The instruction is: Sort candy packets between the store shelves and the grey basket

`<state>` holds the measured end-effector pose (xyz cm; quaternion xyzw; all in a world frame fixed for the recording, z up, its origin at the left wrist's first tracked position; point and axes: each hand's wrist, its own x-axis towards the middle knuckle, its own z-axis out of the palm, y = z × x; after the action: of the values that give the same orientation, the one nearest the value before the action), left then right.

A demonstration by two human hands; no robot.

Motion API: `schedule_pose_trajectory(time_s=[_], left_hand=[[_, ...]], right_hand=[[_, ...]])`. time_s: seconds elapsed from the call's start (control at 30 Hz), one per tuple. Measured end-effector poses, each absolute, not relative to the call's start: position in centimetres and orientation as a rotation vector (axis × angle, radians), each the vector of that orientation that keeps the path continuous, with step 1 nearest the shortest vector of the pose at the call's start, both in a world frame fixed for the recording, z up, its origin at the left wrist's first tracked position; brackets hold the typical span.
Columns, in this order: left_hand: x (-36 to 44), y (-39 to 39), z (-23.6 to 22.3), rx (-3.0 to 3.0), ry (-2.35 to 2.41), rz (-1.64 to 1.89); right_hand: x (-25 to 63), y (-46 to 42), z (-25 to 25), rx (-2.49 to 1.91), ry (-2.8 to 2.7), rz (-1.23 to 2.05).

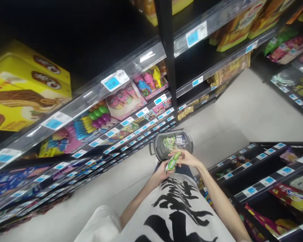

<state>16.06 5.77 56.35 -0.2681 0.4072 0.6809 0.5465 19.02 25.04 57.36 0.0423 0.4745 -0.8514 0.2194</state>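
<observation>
A small green packet [172, 162] is held between both my hands, in front of my white shirt with black lettering. My left hand [163, 172] is closed around its lower left end. On the upper right side, my right hand [187, 158] grips the same packet with bent fingers. The print on the packet is too small to read. Just beyond my hands a dark grey shopping basket [159, 148] stands on the floor. Inside it lie green packets [168, 143] and dark blue and white packets [181, 141].
On the left, a tall shelf carries yellow boxes [27, 97], colourful toy-like sweets [148, 82] and rows of price tags. Lower shelving [257, 183] with bagged snacks rises at the right. Pale grey floor [232, 104] runs between them, with another display [293, 80] at the far right.
</observation>
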Motion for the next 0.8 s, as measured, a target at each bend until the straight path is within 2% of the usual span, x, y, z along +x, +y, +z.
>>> schedule_pose_trajectory(time_s=[0.17, 0.33, 0.5, 0.6, 0.7, 0.8], left_hand=[[15.3, 6.2, 55.1, -0.54, 1.045, 1.546], [11.3, 5.6, 52.8, -0.421, 1.266, 1.423], [6.2, 6.4, 50.5, -0.27, 1.459, 1.306], [3.9, 7.2, 48.6, -0.186, 1.524, 1.312], [1.9, 7.6, 45.6, -0.155, 1.583, 1.333], [0.5, 7.5, 41.4, -0.047, 1.686, 1.325]], right_hand=[[18.6, 23.7, 56.0, 0.305, 1.394, -2.363], [18.4, 23.2, 54.3, 0.531, 1.511, -2.483], [18.2, 21.5, 53.0, 1.018, 1.814, -2.555], [17.6, 19.5, 51.6, 1.325, 1.575, -2.769], [16.6, 18.0, 49.2, 1.313, 1.058, -2.934], [15.0, 17.7, 45.4, 1.363, 0.857, -2.817]])
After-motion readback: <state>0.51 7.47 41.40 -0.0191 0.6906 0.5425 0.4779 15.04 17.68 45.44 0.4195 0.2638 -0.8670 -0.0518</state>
